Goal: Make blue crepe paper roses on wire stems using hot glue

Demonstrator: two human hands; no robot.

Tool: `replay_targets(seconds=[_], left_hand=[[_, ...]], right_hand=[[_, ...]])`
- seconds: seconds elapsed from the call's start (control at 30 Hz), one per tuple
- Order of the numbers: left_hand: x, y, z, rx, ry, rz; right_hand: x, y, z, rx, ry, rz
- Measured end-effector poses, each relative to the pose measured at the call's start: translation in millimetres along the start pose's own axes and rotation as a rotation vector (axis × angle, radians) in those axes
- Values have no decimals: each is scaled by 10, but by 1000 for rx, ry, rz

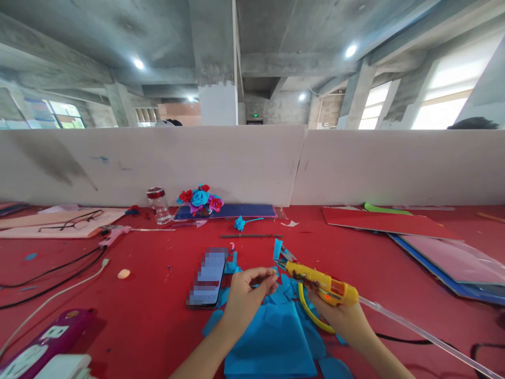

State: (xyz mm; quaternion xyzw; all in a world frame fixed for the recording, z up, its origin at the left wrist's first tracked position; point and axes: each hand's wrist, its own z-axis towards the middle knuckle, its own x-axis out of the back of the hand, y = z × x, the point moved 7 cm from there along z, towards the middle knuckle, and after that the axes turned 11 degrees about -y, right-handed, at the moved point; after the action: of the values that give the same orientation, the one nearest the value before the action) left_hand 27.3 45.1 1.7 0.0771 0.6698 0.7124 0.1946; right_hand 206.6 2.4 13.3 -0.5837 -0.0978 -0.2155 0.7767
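Note:
My right hand is wrapped round a yellow hot glue gun, its nozzle pointing left and away from me. A long clear glue stick runs out of its back end. My left hand is closed in a pinch just left of the nozzle; what its fingertips hold, if anything, is too small to make out. Beneath both hands lie a blue foam sheet and several blue cut pieces. A narrow blue strip shows by the nozzle, with pliers partly hidden behind the gun.
A phone lies left of my hands. Farther back are a thin rod, a blue flower on a stem, a flower arrangement and a jar. A power strip sits front left, and coloured sheets right.

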Motion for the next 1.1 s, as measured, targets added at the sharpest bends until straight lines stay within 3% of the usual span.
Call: replay_targets(seconds=[1.1], left_hand=[[-17, -2, 3, 33, -10, -14]], right_hand=[[56, 207, 32, 1, 30, -25]])
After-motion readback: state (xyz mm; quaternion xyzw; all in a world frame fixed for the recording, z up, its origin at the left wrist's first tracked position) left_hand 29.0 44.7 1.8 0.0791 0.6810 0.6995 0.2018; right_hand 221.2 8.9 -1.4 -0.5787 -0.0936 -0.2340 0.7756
